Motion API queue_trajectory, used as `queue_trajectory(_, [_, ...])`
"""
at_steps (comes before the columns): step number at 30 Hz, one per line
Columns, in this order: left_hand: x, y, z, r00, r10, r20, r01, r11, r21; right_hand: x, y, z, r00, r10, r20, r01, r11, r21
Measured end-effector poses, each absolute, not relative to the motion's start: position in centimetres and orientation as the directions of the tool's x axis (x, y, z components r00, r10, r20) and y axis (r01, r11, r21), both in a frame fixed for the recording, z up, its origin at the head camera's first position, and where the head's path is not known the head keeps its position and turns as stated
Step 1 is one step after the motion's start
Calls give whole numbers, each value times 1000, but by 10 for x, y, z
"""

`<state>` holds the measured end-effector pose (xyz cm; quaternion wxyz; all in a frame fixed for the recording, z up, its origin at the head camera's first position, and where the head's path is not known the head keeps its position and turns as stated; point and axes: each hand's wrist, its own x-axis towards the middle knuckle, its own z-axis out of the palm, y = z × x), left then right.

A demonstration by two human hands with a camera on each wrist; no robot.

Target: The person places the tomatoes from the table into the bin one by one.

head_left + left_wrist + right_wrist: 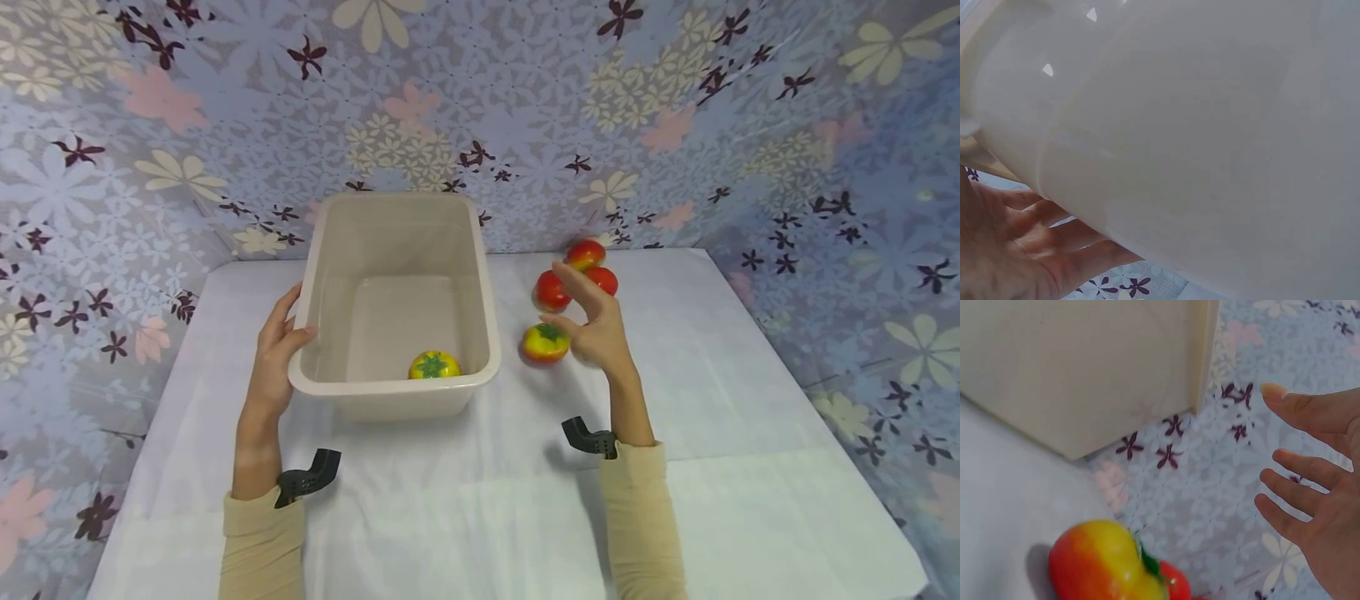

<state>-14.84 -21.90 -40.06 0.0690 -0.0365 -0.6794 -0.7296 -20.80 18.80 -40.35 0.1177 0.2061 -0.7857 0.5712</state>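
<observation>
Beige plastic bin [401, 406], one: judged light and fairly stiff, smooth-walled, best held at the turned-out rim. Its left rim is gripped by the left hand [272, 367], thumb over the edge and fingers along the outer wall. Yellow fruit [436, 365], one: contained within the bin, near its front wall, green crown upward. Yellow-and-red fruit [546, 344], one: laid just right of the bin; glossy, probably firm, light and slightly slippery; best taken across its rounded sides, clear of the crown. Red fruits [552, 291], three: clustered right of the bin, toward its rear; smooth, likely to roll if nudged. Right hand [602, 332], one: positioned right of the bin, near the yellow-and-red fruit, thumb and fingers spread wide, nothing being held.
</observation>
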Motion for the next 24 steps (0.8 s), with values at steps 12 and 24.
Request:
queue_trajectory(12, [-147,-220,-403,-988,-38,147,148,-33,988,-201,209,-403,-932,-161,324,-360,328,-874])
queue_trajectory(24, [-148,-222,-401,-990,-38,136,138,-35,990,-205,216,-413,-959,-216,185,-265,446,-855])
